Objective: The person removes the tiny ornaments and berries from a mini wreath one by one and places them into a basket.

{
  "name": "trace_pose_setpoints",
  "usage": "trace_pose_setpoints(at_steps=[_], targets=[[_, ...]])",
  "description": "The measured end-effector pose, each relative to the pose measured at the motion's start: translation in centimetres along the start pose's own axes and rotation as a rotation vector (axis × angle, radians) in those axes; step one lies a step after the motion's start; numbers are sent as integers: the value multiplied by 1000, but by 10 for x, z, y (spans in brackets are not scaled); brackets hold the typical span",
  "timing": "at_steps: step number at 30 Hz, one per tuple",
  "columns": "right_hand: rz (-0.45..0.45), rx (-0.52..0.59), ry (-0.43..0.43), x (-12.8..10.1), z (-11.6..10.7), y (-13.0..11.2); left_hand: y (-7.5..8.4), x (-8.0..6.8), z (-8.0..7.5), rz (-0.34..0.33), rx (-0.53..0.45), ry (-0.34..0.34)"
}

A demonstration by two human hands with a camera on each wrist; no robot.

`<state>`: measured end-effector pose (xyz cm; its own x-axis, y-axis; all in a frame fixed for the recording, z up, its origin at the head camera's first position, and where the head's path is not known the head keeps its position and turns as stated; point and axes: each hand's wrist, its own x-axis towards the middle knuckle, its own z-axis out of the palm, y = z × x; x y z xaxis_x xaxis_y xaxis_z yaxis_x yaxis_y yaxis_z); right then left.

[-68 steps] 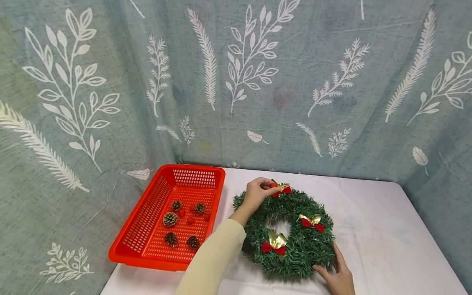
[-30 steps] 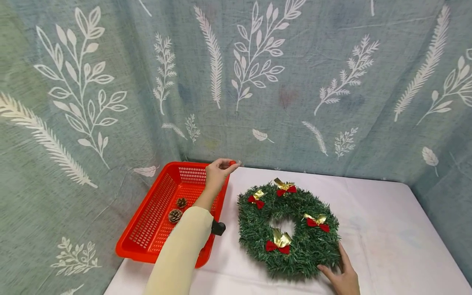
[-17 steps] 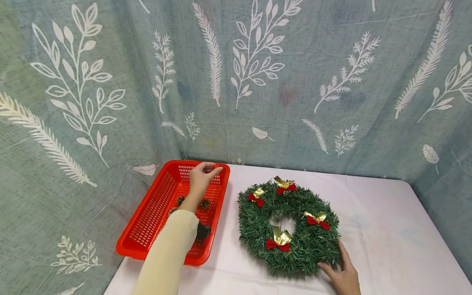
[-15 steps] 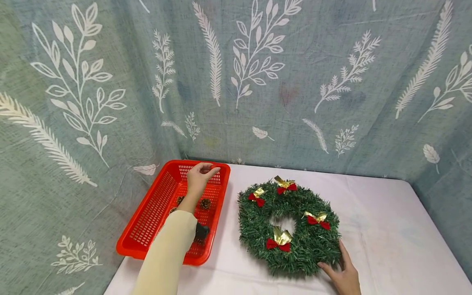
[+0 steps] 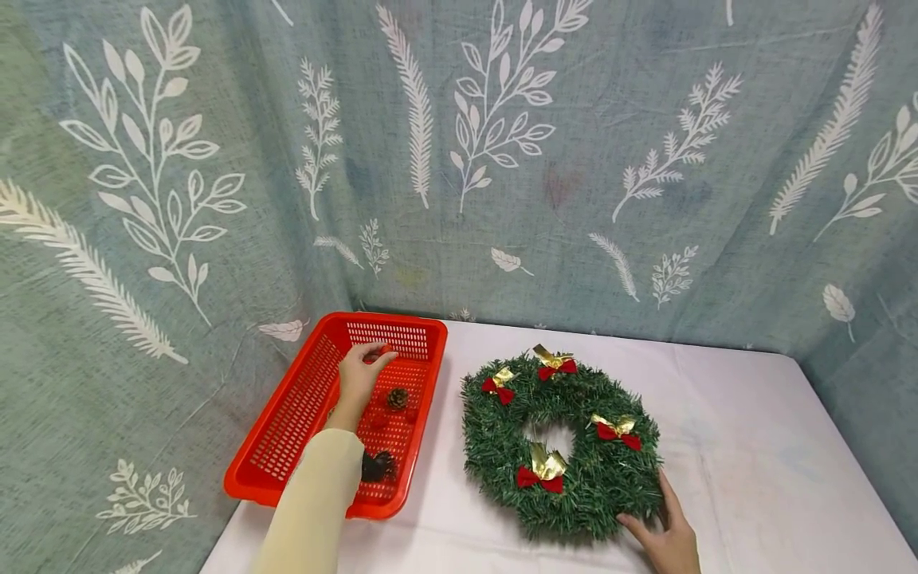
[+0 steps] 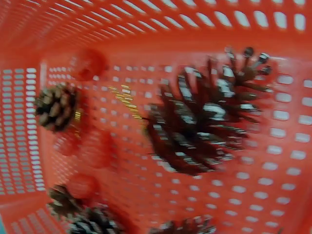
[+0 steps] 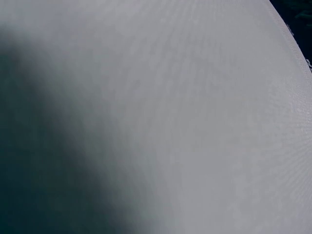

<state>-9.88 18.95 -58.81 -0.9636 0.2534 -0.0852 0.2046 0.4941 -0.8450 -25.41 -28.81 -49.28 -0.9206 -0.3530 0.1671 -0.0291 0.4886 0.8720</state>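
Left hand (image 5: pixel 357 377) over the red basket (image 5: pixel 287 430), fingers pinching a red berry (image 5: pixel 384 349); right hand (image 5: pixel 663 538) flat against the wreath (image 5: pixel 561 446).

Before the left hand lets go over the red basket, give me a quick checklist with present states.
1. Left hand is inside the red basket walls: ok.
2. Small red berry pinched at its fingertips: ok.
3. Landing spot free of pine cones: cannot tell; cones and loose berries lie right under the hand.
4. Right hand touches the wreath edge on the table: ok.
5. All four bows sit on the wreath: ok.
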Motion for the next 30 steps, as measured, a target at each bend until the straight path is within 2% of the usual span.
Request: trace_pose_setpoints(at_steps=[9,18,23,30], targets=[[1,33,-19,0,3,3,-23,-8,-7,-98,-6,19],[23,32,-27,2,1,4,-44,-13,-2,-194,-16,33],[13,24,-11,1,3,4,-54,-14,-3,-155,75,54],[-1,15,5,1,2,3,-56,-13,-1,-114,190,47]])
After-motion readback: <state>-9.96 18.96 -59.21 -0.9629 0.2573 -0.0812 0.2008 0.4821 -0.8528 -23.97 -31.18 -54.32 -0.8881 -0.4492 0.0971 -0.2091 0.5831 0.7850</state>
